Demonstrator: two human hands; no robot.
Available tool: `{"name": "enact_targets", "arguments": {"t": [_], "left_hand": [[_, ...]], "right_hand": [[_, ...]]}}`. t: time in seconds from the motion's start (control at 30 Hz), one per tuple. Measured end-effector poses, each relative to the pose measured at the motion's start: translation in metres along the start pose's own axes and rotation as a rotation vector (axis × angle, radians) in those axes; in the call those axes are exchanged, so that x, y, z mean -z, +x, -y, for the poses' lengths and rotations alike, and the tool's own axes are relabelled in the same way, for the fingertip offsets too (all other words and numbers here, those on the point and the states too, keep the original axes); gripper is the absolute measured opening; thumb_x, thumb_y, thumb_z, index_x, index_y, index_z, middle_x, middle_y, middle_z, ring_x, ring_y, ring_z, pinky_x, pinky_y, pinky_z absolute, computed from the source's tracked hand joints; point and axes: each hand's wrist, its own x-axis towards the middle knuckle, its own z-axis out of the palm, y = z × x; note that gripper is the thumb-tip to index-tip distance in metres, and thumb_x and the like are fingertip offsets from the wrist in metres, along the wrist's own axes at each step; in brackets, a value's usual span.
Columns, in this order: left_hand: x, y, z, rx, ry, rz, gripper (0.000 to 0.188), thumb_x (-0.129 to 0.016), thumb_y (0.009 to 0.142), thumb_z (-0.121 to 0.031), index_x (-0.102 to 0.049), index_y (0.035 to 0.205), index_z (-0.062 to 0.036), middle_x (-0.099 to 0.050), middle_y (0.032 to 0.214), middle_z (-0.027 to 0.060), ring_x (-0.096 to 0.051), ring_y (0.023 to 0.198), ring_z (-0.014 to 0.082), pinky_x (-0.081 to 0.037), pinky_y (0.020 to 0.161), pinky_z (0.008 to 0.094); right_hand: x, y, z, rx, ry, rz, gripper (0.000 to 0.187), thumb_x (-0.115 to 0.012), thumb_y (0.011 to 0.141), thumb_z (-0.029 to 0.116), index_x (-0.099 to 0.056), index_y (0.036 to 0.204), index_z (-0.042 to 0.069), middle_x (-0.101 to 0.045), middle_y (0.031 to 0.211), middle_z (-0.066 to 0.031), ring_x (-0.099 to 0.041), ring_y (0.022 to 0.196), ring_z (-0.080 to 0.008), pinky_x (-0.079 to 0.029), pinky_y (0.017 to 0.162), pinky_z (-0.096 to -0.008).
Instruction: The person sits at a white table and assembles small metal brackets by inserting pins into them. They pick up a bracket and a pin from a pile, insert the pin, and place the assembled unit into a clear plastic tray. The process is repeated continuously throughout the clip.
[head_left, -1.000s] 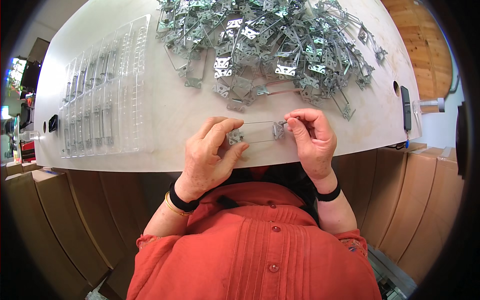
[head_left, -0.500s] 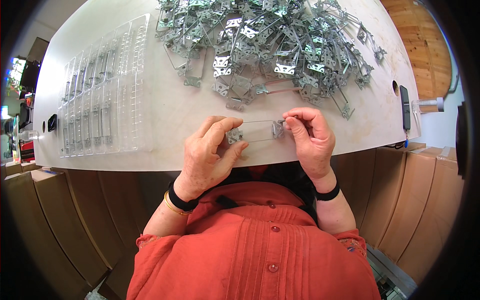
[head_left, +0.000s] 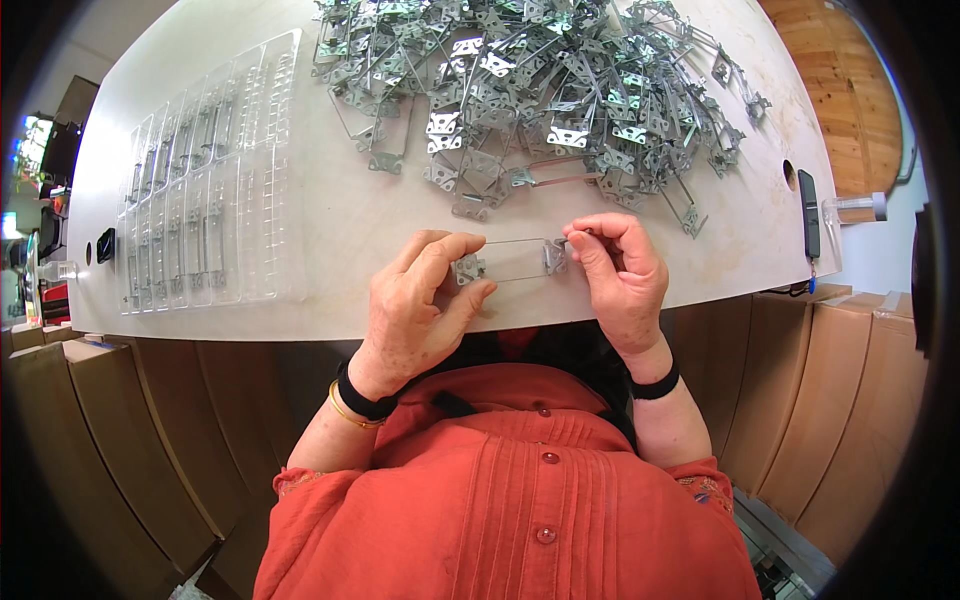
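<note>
One wire frame point(head_left: 515, 241) is between my two hands, over the near side of the white table point(head_left: 385, 205). Its two thin rods run roughly from 9 to 3 o'clock, with a punched metal plate at either end. Taking the frame as the clock's centre, my left hand point(head_left: 415, 300) sits at 8 o'clock, thumb and forefinger gripping the end around the left plate point(head_left: 467, 270). My right hand point(head_left: 628, 280) is at 3 o'clock, thumb and forefinger pinched on what looks like a small dark piece point(head_left: 564, 239) by the upper corner of the right plate point(head_left: 553, 258); my fingertips hide most of it.

Both rods span the gap and both plates are in place, so this one looks largely together, though I cannot judge whether its right end is finished. Between 9 and 10 o'clock, a clear plastic tray point(head_left: 268, 205) holds slim metal parts point(head_left: 193, 245) in two rows, toward its left side. At 12 o'clock, a big tangled heap point(head_left: 540, 105) of similar metalwork lies loose, so by my judgement far more is left than done.
</note>
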Motion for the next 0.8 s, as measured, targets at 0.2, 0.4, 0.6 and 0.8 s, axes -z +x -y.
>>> {"name": "enact_targets", "arguments": {"t": [0.2, 0.4, 0.6, 0.8], "left_hand": [[0.0000, -0.0002, 0.0006, -0.009, 0.003, -0.002, 0.043, -0.086, 0.083, -0.001, -0.071, 0.123, -0.0003, -0.070, 0.107, 0.0103, -0.058, 0.071, 0.0146, -0.049, 0.064, 0.0289], [0.0005, 0.0002, 0.0000, -0.008, 0.000, 0.002, 0.042, -0.086, 0.083, -0.001, -0.071, 0.122, 0.0000, -0.070, 0.107, 0.0101, -0.058, 0.070, 0.0145, -0.050, 0.064, 0.0289], [0.0004, -0.0002, 0.0001, -0.002, 0.000, 0.004, 0.042, -0.086, 0.083, -0.002, -0.071, 0.122, -0.0002, -0.070, 0.107, 0.0097, -0.058, 0.071, 0.0143, -0.050, 0.064, 0.0285], [0.0001, -0.0004, 0.0001, 0.004, 0.002, 0.005, 0.042, -0.086, 0.083, -0.002, -0.071, 0.122, -0.0002, -0.070, 0.108, 0.0098, -0.058, 0.072, 0.0142, -0.050, 0.065, 0.0283]], "right_hand": [[0.0000, 0.0001, 0.0002, 0.004, 0.002, 0.010, 0.009, -0.073, 0.102, 0.001, -0.070, 0.111, 0.000, -0.077, 0.101, -0.0047, -0.069, 0.087, -0.0077, -0.056, 0.080, -0.0238], [0.0018, 0.0000, -0.0034, 0.014, -0.015, 0.015, 0.010, -0.074, 0.102, 0.002, -0.070, 0.111, 0.000, -0.076, 0.098, -0.0029, -0.066, 0.084, -0.0064, -0.055, 0.078, -0.0233], [0.0008, -0.0001, -0.0010, 0.009, -0.027, 0.005, 0.011, -0.075, 0.101, 0.002, -0.070, 0.111, 0.001, -0.075, 0.096, -0.0019, -0.065, 0.082, -0.0057, -0.055, 0.076, -0.0231], [-0.0004, 0.0013, 0.0021, 0.001, 0.022, 0.010, 0.010, -0.074, 0.101, 0.002, -0.070, 0.110, 0.001, -0.074, 0.096, -0.0017, -0.065, 0.081, -0.0056, -0.054, 0.075, -0.0228]]}}
